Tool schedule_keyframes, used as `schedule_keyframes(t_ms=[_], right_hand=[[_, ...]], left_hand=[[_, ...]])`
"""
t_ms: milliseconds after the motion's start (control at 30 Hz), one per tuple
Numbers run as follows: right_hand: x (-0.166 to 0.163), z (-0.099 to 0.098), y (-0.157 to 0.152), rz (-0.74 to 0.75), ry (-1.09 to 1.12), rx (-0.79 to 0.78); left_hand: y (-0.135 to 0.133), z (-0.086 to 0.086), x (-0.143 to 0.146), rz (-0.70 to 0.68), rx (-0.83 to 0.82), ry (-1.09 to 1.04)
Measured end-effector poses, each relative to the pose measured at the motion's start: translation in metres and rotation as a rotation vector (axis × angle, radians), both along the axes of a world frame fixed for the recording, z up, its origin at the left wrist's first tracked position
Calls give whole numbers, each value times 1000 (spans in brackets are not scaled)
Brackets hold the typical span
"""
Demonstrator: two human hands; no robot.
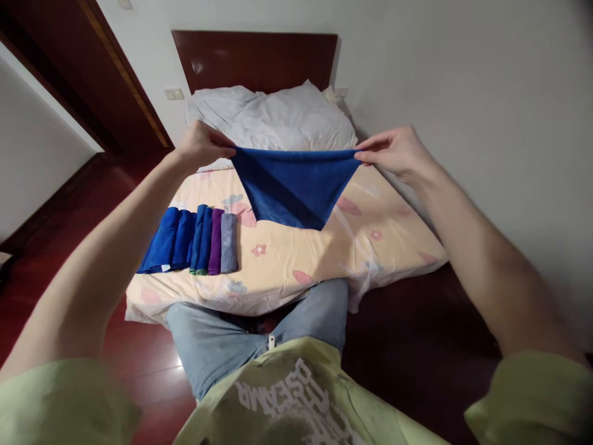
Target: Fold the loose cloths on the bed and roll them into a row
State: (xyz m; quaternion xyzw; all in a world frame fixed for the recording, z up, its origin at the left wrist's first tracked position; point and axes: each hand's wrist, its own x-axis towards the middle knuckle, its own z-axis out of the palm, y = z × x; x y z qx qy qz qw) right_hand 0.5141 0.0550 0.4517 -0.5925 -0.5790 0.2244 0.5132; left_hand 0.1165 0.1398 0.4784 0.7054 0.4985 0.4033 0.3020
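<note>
A blue towel hangs stretched out in the air above the bed, its top edge nearly straight. My left hand pinches its upper left corner. The upper right corner is between the thumb and fingers of my right hand. On the bed to the lower left lies a row of rolled or folded towels: several blue ones, a purple one and a grey one at the right end.
The bed has a pale yellow sheet with pink and blue prints. White bedding is heaped before the dark wooden headboard. A wall stands close on the right, a brown door at the far left.
</note>
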Motion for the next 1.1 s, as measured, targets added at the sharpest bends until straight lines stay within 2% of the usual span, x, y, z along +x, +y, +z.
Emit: schedule_keyframes(t_ms=[100,233,400,533,667,767,800,867,933,1033,1100], right_hand=[[9,-9,2,19,-1,-61],[21,-39,30,-29,58,-119],[23,-74,87,-62,126,-161],[14,-77,117,-57,147,-111],[12,-75,116,6,27,2],[17,-93,95,76,-71,83],[19,-105,84,104,-98,92],[21,-139,59,169,-143,81],[19,-185,29,241,-194,23],[6,-264,-23,368,-206,-123],[-7,-313,-58,424,-239,-212]], left_hand=[[-3,-8,0,45,-44,211],[24,-37,0,25,-46,320],[78,-74,14,-16,6,167],[107,-81,30,49,132,114],[108,-81,29,97,257,130],[84,-99,12,12,358,190],[72,-112,4,-31,375,230],[43,-150,-14,-110,366,351],[9,-199,-29,-186,342,535],[-46,-283,-43,-366,201,783],[-82,-333,-46,-459,111,897]])
